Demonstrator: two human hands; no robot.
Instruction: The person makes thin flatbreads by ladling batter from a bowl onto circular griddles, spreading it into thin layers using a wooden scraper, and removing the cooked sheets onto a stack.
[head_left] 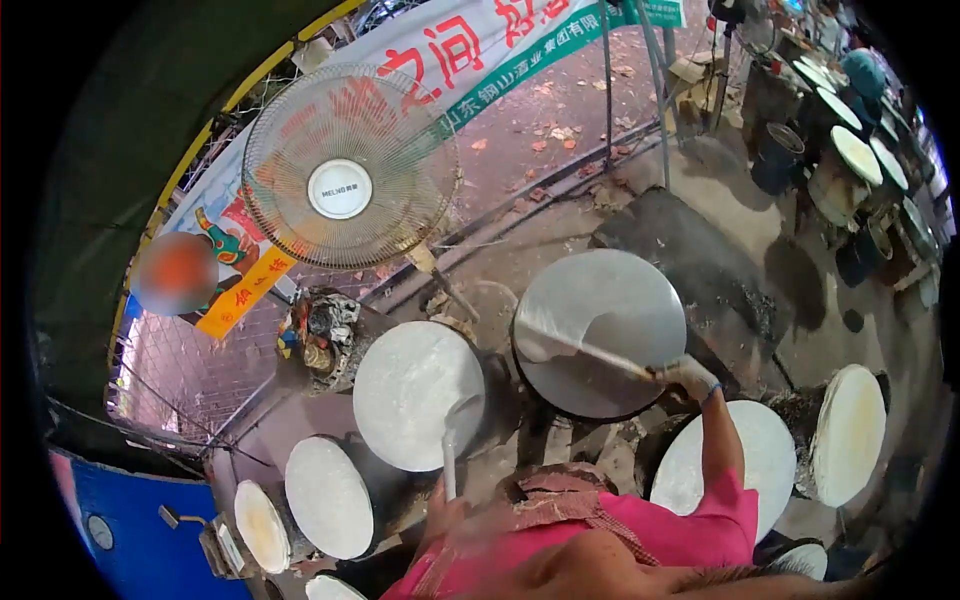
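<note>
My right hand (688, 379), closed and wearing a blue band at the wrist, grips the handle of a long wooden tool (600, 352) that reaches across the dark round griddle (610, 290). Low at the centre, my left hand (443, 512) is wrapped round the pale handle of a ladle (449, 452). The ladle's head lies over the right side of a white-coated round surface (405, 385). Part of the griddle has a lighter, smeared look. The far tip of the wooden tool is hard to make out.
A large standing fan (350, 165) is at the upper left. White rounds (328, 497) lie lower left, with another (850, 435) at the far right. Buckets (778, 158) and more rounds stand upper right. A person (178, 272) is beyond the mesh fence.
</note>
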